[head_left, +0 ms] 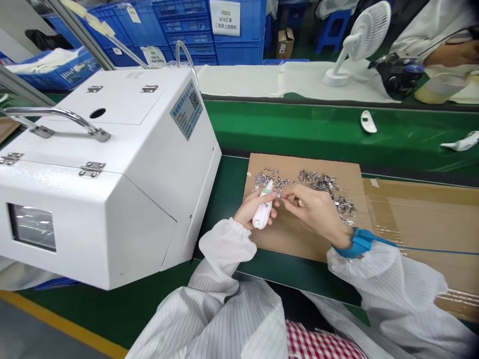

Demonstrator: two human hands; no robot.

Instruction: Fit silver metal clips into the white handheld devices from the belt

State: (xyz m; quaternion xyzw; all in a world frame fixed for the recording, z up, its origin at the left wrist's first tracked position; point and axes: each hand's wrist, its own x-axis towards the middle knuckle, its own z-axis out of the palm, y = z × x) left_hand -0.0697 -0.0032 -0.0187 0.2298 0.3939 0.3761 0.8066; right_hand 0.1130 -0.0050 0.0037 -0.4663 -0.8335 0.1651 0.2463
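Observation:
My left hand (pixel 250 208) is wrapped round a small white handheld device (pixel 263 210) with a narrow, pale green-banded tip pointing away from me. Beside it, my right hand (pixel 312 207) has thumb and index finger pinched close to the device; whatever lies between those fingertips is too small to name. A blue band (pixel 359 243) circles my right wrist. Both hands are above a brown cardboard sheet (pixel 292 242). Small shiny metal parts lie on it in two heaps, a looser one (pixel 272 175) behind my left hand and a denser one (pixel 322 182) behind my right.
A large white machine (pixel 142 194) with metal handles stands at left. More cardboard (pixel 430 224) lies at right. Beyond runs a green conveyor (pixel 284 124) carrying white shells (pixel 368 121). A white fan (pixel 364 35), blue crates (pixel 239 47) and another person's hand (pixel 454 52) are farther back.

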